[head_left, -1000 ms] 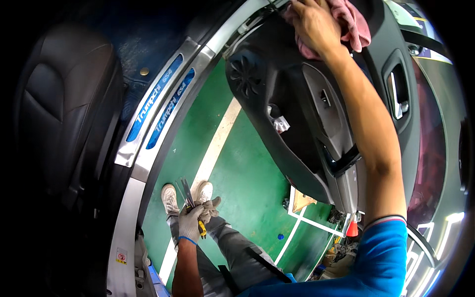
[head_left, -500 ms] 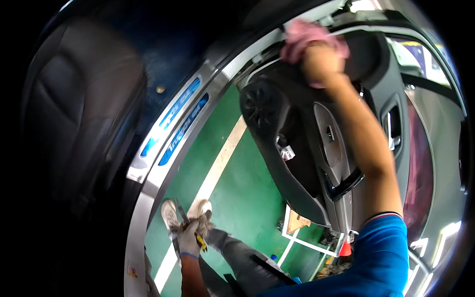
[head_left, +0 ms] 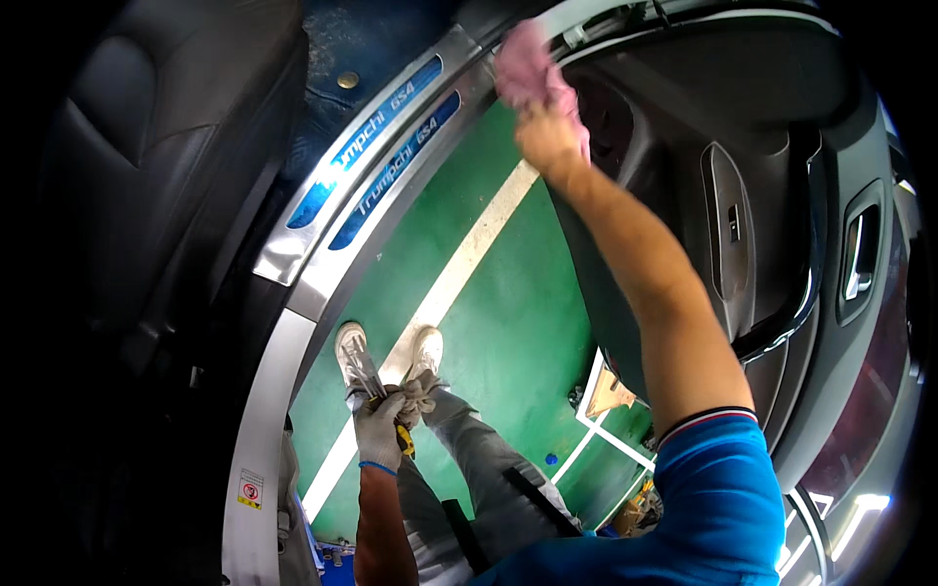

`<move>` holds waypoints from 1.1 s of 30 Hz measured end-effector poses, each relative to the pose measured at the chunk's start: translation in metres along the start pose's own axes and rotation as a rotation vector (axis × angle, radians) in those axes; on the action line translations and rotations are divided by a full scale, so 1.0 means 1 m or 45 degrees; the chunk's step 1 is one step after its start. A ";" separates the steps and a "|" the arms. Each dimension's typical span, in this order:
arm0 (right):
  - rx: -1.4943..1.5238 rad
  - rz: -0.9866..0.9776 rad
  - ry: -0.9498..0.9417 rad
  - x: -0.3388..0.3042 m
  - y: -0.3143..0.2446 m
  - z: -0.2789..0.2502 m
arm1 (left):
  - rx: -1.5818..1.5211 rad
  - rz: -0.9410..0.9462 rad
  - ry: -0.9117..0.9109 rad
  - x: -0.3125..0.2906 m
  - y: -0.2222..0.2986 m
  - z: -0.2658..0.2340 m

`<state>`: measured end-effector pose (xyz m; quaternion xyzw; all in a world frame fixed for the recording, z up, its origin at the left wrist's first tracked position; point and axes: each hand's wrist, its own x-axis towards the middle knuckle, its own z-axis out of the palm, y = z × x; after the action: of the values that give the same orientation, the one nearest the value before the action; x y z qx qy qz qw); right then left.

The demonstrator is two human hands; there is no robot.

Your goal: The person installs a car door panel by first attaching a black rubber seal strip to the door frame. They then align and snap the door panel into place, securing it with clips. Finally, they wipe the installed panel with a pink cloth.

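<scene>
My right hand (head_left: 547,137) is bare and closed on a pink cloth (head_left: 525,63). The cloth is at the front end of the door opening, where the sill (head_left: 469,73) meets the door's hinge side; its upper part is blurred. Down by my legs, my left hand (head_left: 377,430) wears a pale knitted glove and is closed round a tool with a yellow and black handle (head_left: 405,441). A metal blade or shaft (head_left: 362,371) points away from that fist; its exact kind cannot be made out. A loose grey work glove (head_left: 418,400) is bunched in the same hand.
The car door (head_left: 674,176) stands open on my right, with a pull handle (head_left: 855,254). Metal sill plates with blue inlays (head_left: 391,166) run along the left, beside a dark seat (head_left: 147,146). My shoes (head_left: 427,350) are on a green floor (head_left: 508,293) with white lines.
My right hand has moved left with the pink cloth, from the door's upper front corner toward the sill's front end. The view has shifted; my left hand keeps the tool and glove.
</scene>
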<state>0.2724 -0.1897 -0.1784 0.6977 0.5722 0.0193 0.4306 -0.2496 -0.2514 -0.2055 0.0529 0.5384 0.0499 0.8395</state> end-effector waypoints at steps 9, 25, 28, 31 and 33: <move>-0.087 -0.705 -0.750 -0.261 -0.123 0.131 | -0.003 0.033 0.116 -0.020 0.000 -0.007; 0.260 -0.369 -0.947 -0.377 -0.093 0.054 | 0.018 -0.027 -0.015 -0.018 -0.020 -0.002; 0.582 -0.080 -0.761 -0.419 -0.067 0.044 | 0.017 -0.017 -0.069 -0.010 -0.027 -0.017; 0.533 0.023 0.126 -0.330 0.003 -0.107 | 0.078 -0.001 -0.010 -0.014 -0.025 0.005; 0.337 0.124 0.430 -0.269 0.050 -0.141 | 0.133 -0.006 -0.034 -0.021 -0.019 0.018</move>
<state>0.1454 -0.3255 0.0665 0.7619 0.5993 0.0812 0.2319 -0.2415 -0.2740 -0.1821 0.0960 0.5291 0.0190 0.8429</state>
